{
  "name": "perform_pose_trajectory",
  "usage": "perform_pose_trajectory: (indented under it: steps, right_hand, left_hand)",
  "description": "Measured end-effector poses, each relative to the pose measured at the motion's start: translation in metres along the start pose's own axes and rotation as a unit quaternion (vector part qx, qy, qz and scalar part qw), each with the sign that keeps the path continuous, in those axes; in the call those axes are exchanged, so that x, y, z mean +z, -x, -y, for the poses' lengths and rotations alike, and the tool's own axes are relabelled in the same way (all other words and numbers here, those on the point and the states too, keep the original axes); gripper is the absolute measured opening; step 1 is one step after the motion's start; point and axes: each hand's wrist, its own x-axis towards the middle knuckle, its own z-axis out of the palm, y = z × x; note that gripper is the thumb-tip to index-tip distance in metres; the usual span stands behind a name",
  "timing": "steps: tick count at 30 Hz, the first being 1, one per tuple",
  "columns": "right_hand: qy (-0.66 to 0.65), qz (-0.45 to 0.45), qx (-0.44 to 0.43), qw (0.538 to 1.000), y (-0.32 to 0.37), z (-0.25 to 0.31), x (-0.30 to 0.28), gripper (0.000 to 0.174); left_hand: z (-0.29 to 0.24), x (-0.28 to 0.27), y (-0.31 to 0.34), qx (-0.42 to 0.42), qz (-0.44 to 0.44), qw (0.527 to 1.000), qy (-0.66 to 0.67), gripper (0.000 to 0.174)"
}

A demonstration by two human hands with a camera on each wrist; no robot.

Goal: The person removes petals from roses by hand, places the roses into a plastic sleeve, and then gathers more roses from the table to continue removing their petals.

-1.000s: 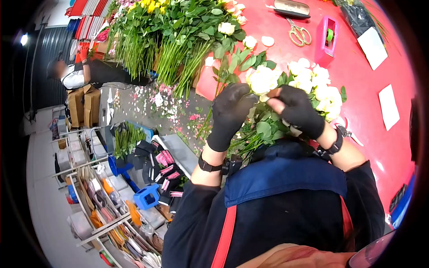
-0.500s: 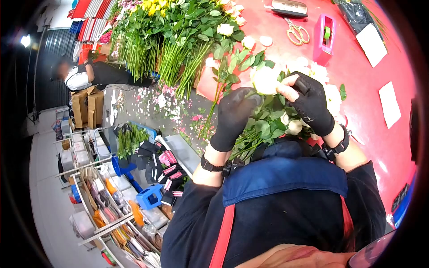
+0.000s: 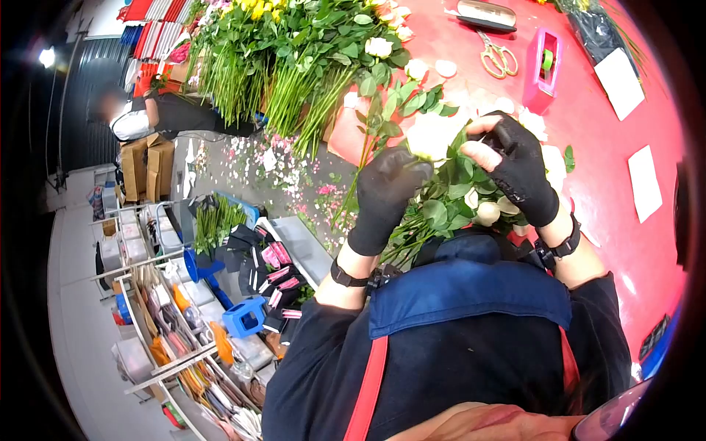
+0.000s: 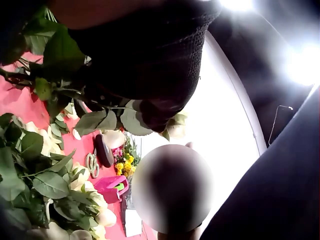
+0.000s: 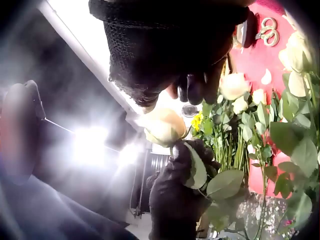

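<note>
In a black fingerless glove, my left hand (image 3: 388,192) grips the stem of a white rose (image 3: 435,138) just below its bloom. The bloom (image 5: 164,127) stands upright above those fingers in the right wrist view, a green leaf hanging beside it. My right hand (image 3: 515,165), gloved the same way, is right at the bloom's other side, with a gap between thumb and index finger. A bunch of white roses (image 3: 551,163) lies behind and under my right hand, its leaves (image 3: 437,209) and stems spreading beneath both hands.
Gold-handled scissors (image 3: 498,59), a pink tape dispenser (image 3: 543,70) and white paper (image 3: 644,184) lie on the red table (image 3: 603,158). Piled long-stemmed flowers (image 3: 287,66) fill the far left. Petals litter the floor (image 3: 279,165), and another person (image 3: 136,121) stands beyond.
My right hand has drawn back to the right from the bloom's base, its thumb and index finger now farther apart. The left hand stays on the stem, with only slight movement.
</note>
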Motion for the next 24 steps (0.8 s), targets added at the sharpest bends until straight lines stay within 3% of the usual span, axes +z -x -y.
perform_pose_trajectory:
  steps: [2, 8, 10, 13, 15, 16, 20, 23, 24]
  right_hand:
    - [-0.075, 0.057, 0.067, 0.993, 0.0, 0.001, 0.002, 0.015]
    - [0.039, 0.063, -0.019, 0.997, 0.002, -0.013, 0.004, 0.012]
    - [0.018, 0.061, 0.011, 0.998, 0.003, -0.015, 0.005, 0.012]
    - [-0.055, 0.028, 0.097, 0.993, 0.001, -0.023, 0.003, 0.01]
    - [-0.068, 0.002, 0.146, 0.987, -0.002, -0.019, 0.001, 0.01]
    - [-0.036, -0.016, 0.111, 0.993, -0.003, -0.017, 0.002, 0.009]
    - [0.045, -0.106, -0.015, 0.993, 0.001, -0.01, 0.007, 0.009]
    - [0.086, 0.016, -0.094, 0.992, 0.002, -0.011, -0.003, 0.01]
    - [0.062, 0.038, -0.081, 0.994, 0.004, -0.009, -0.001, 0.008]
  left_hand:
    - [0.004, 0.0, 0.0, -0.01, 0.015, 1.0, 0.001, 0.017]
    - [0.014, -0.007, 0.003, -0.012, 0.044, 0.999, -0.001, 0.029]
    - [0.022, -0.008, 0.002, 0.014, 0.043, 0.999, 0.003, 0.03]
    - [0.018, -0.002, 0.004, 0.029, 0.039, 0.997, 0.052, 0.016]
    - [0.01, 0.001, 0.005, 0.017, 0.037, 0.994, 0.099, 0.025]
    - [0.008, 0.002, 0.006, 0.011, 0.035, 0.992, 0.122, 0.03]
    - [0.026, -0.002, -0.001, 0.146, 0.05, 0.981, -0.12, 0.028]
    - [0.025, 0.006, -0.004, 0.158, 0.043, 0.979, -0.12, 0.026]
    - [0.028, 0.008, -0.003, 0.164, 0.033, 0.979, -0.115, 0.026]
